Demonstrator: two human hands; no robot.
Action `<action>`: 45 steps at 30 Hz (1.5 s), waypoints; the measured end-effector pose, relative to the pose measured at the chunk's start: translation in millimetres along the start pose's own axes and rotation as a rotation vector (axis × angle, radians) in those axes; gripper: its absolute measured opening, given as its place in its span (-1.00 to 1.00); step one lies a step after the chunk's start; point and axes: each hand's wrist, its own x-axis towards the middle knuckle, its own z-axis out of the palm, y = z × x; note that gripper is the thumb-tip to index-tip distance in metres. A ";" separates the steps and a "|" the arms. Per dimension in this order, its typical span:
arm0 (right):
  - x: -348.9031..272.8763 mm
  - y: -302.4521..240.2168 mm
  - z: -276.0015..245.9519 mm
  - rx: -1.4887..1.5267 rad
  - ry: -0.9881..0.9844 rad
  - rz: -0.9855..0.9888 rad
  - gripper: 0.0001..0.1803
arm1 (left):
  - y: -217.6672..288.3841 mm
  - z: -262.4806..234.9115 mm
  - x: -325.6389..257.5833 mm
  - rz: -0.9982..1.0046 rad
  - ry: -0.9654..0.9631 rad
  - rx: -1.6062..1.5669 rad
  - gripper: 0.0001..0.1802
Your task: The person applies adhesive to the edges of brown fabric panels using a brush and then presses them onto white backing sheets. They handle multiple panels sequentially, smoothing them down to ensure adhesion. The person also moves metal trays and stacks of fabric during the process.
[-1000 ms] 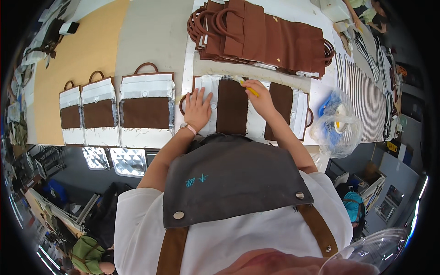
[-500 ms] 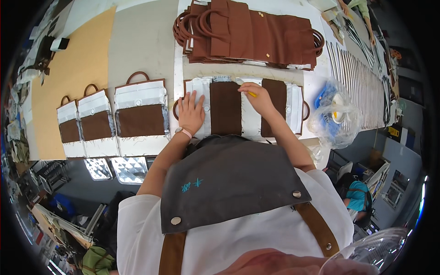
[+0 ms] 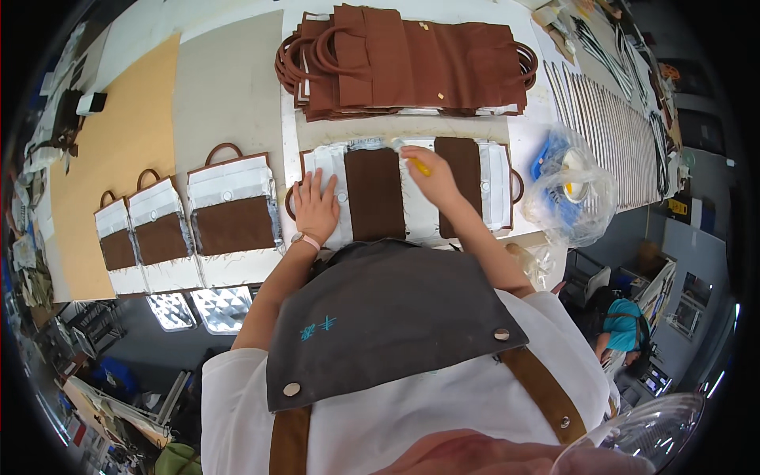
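A flat bag piece (image 3: 396, 190) with white lining and two brown panels lies on the table in front of me. My left hand (image 3: 315, 207) presses flat on its left white part, fingers spread. My right hand (image 3: 427, 174) grips a small yellow-handled brush (image 3: 412, 158), its tip on the white strip near the upper edge between the brown panels.
Three similar white-and-brown bags (image 3: 229, 222) with brown handles lie in a row to the left. A stack of brown bag pieces (image 3: 404, 59) sits beyond. A clear plastic bag (image 3: 570, 186) with blue and yellow items is at right. Another person (image 3: 621, 332) is at lower right.
My right hand has moved up along the white strip with the brush. My left hand stays pressed on the piece. The view has shifted slightly.
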 end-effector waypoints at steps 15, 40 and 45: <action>-0.2 23.2 -28.5 -0.145 0.101 0.034 -0.85 | 1.3 0.4 2.2 0.011 -0.017 0.024 -0.50; -16.0 66.0 -92.5 -0.057 0.276 0.184 -0.92 | 3.9 0.6 3.2 0.029 -0.011 0.036 -0.47; -13.6 52.8 -93.0 -0.126 0.333 0.110 -0.88 | 4.2 1.1 4.1 0.043 -0.006 0.056 -0.48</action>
